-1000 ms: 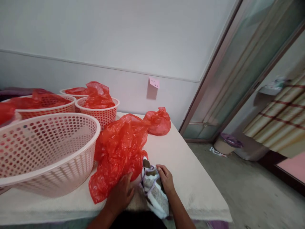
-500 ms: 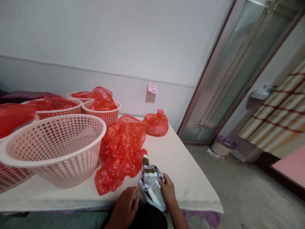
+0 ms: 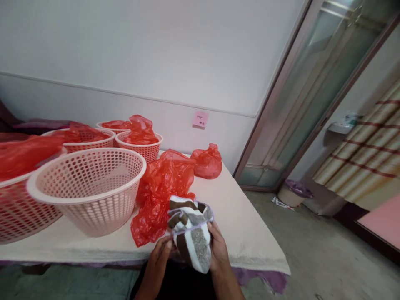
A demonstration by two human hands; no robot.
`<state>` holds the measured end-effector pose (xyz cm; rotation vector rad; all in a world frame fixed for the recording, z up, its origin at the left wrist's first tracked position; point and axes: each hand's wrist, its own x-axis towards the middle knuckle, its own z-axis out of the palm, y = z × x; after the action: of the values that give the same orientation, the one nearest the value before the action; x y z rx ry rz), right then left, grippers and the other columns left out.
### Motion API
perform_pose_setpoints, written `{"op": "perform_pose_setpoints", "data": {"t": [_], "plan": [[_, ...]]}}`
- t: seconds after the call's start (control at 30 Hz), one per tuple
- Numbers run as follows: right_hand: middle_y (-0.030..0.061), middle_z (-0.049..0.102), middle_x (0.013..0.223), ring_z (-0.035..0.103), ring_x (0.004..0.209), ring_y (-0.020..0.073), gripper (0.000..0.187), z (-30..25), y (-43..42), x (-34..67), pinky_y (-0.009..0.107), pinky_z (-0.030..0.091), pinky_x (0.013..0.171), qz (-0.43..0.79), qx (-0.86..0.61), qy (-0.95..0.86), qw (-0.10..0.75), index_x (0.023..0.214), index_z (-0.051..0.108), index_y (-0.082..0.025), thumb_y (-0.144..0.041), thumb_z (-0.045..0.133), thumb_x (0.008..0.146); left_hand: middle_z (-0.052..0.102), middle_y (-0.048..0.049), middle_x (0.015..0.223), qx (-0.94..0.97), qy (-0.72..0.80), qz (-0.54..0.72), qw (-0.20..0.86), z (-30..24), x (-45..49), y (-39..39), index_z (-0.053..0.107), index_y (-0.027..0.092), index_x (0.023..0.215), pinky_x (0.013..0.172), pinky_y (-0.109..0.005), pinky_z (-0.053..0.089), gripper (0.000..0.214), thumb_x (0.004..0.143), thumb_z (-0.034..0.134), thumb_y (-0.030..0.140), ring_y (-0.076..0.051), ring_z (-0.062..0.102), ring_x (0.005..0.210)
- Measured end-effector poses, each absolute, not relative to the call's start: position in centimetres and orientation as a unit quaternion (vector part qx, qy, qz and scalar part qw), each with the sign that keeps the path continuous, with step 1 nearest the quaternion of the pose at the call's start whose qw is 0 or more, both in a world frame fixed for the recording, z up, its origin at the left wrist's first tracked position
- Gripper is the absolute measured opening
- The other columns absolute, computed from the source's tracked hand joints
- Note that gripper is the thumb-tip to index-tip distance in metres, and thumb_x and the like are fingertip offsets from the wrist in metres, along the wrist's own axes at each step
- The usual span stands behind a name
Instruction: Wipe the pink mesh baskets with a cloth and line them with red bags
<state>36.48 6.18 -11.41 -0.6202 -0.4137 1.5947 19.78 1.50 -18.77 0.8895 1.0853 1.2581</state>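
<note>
Right of the basket (image 3: 100, 211), the right hand (image 3: 218, 251) holds the cloth (image 3: 194, 237); the left hand (image 3: 158, 256) meets its edge, its grip unclear.

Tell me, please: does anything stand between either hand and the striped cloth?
Nothing visible. The right hand holds the striped cloth; the left hand is at its lower left edge. The loose red bag lies beyond, not between.

On the wall (image 3: 140, 54) in front of me, a pink note (image 3: 200, 120) bears two short lines of dark handwriting, too small and blurred for me to read any words or numbers.
</note>
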Motion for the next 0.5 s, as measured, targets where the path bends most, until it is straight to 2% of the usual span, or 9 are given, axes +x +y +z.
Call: {"op": "perform_pose_setpoints", "data": {"t": [0.1, 0.17, 0.23, 0.3, 0.43, 0.5], "plan": [[0.0025, 0.077, 0.095, 0.072, 0.089, 0.0228, 0.053, -11.2, 5.5, 35.0, 0.037, 0.055, 0.084, 0.725, -0.224, -0.167, 0.630, 0.121, 0.063, -0.026, -0.025, 0.079, 0.070, 0.064, -0.0091, 0.133, 0.284, 0.399, 0.519, 0.700, -19.3, 20.5, -0.1, 0.058, 0.026, 0.127, 0.094, -0.048, 0.051, 0.065, 0.081, 0.052, 0.072, -0.030, 0.060, 0.121], [0.0021, 0.077, 0.096, 0.072, 0.089, 0.0231, 0.050, -12.7, 4.9, 34.3, 0.038, 0.055, 0.084, 0.741, -0.213, -0.159, 0.617, 0.122, 0.063, -0.026, -0.028, 0.076, 0.074, 0.070, -0.0108, 0.122, 0.229, 0.363, 0.493, 0.757, -20.0, 21.1, -1.3, 0.065, 0.025, 0.118, 0.087, -0.049, 0.054, 0.071, 0.072, 0.059, 0.078, -0.034, 0.065, 0.112], [0.0016, 0.076, 0.096, 0.072, 0.088, 0.0221, 0.046, -14.6, 4.3, 33.9, 0.037, 0.054, 0.084, 0.747, -0.216, -0.159, 0.608, 0.122, 0.064, -0.026, -0.029, 0.074, 0.077, 0.072, -0.0110, 0.117, 0.193, 0.334, 0.478, 0.789, -20.7, 21.5, -2.0, 0.071, 0.024, 0.110, 0.086, -0.048, 0.054, 0.071, 0.064, 0.066, 0.078, -0.034, 0.066, 0.110], [0.0014, 0.076, 0.098, 0.071, 0.090, 0.0213, 0.043, -16.0, 3.6, 33.6, 0.035, 0.053, 0.086, 0.746, -0.223, -0.161, 0.606, 0.120, 0.065, -0.026, -0.027, 0.073, 0.078, 0.071, -0.0089, 0.120, 0.166, 0.280, 0.473, 0.819, -21.3, 21.5, -2.1, 0.072, 0.025, 0.112, 0.093, -0.045, 0.050, 0.065, 0.065, 0.071, 0.071, -0.032, 0.062, 0.117], [0.0033, 0.076, 0.101, 0.070, 0.096, 0.0240, 0.045, -16.0, 2.8, 33.7, 0.037, 0.052, 0.089, 0.757, -0.217, -0.173, 0.591, 0.117, 0.068, -0.024, -0.024, 0.074, 0.072, 0.070, -0.0038, 0.124, 0.122, 0.157, 0.490, 0.849, -21.7, 20.4, -1.2, 0.072, 0.027, 0.116, 0.112, -0.041, 0.036, 0.042, 0.079, 0.071, 0.047, -0.027, 0.052, 0.130], [0.0043, 0.076, 0.101, 0.069, 0.097, 0.0248, 0.046, -15.5, 2.6, 33.9, 0.038, 0.051, 0.091, 0.763, -0.206, -0.189, 0.583, 0.116, 0.069, -0.024, -0.023, 0.074, 0.070, 0.070, -0.0048, 0.122, 0.121, 0.153, 0.509, 0.838, -21.6, 19.5, -0.8, 0.073, 0.025, 0.114, 0.115, -0.042, 0.033, 0.038, 0.082, 0.068, 0.046, -0.028, 0.050, 0.133]]}}
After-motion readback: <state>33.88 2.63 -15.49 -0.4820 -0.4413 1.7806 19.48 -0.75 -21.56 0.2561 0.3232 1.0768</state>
